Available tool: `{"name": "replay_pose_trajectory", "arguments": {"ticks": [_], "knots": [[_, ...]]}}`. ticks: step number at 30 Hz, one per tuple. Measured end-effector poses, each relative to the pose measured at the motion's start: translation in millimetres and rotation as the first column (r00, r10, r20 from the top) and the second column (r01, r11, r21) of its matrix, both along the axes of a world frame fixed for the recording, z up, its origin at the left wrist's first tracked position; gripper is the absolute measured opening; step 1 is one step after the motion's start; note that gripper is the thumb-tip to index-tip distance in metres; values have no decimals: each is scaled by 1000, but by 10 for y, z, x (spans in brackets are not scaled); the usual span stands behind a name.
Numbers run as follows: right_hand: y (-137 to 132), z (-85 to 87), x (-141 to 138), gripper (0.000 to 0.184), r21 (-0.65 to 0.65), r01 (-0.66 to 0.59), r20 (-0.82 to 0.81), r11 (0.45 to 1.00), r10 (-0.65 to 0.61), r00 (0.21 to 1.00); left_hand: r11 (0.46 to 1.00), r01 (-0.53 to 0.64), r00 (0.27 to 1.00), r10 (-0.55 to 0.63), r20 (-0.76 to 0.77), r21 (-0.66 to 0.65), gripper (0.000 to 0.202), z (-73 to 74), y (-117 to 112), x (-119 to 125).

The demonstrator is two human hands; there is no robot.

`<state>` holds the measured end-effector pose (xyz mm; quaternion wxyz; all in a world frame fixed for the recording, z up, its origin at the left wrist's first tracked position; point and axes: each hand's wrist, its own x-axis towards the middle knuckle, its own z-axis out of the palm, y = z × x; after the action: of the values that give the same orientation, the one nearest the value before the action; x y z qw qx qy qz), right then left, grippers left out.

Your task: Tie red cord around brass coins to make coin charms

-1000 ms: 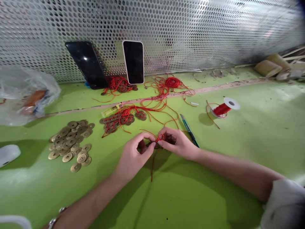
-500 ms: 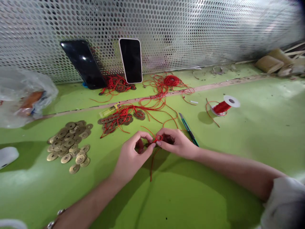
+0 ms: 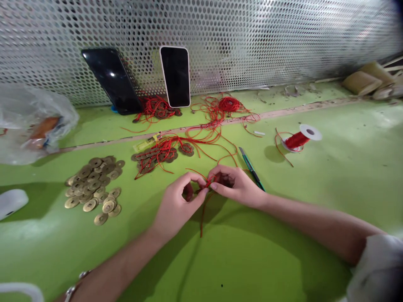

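My left hand and my right hand meet over the green table, fingertips pinched together on a red cord with a small knot or loop between them. The cord's loose ends hang down toward me and trail off behind the hands. Something dark, perhaps a coin, shows inside my left fingers, but I cannot make it out. A pile of loose brass coins with square holes lies to the left of my left hand.
Strung coins with red cord lie behind my hands. A green utility knife sits right of my right hand, a red thread spool further right. Two phones lean on the perforated metal wall. A plastic bag is at far left.
Both hands stay pinched on the cord and have shifted slightly; the small red loop between the fingertips looks tighter. The view has drifted a little.
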<state>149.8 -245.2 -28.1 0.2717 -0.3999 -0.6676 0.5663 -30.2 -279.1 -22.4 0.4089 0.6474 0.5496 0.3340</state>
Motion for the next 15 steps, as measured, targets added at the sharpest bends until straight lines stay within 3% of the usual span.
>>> {"name": "replay_pose_trajectory", "arguments": {"ticks": [15], "knots": [[3,3,6,15,-14,2,-13,1000,-2,1000,1000,-24,999,24,-31,6,4,14,-9,5]]}}
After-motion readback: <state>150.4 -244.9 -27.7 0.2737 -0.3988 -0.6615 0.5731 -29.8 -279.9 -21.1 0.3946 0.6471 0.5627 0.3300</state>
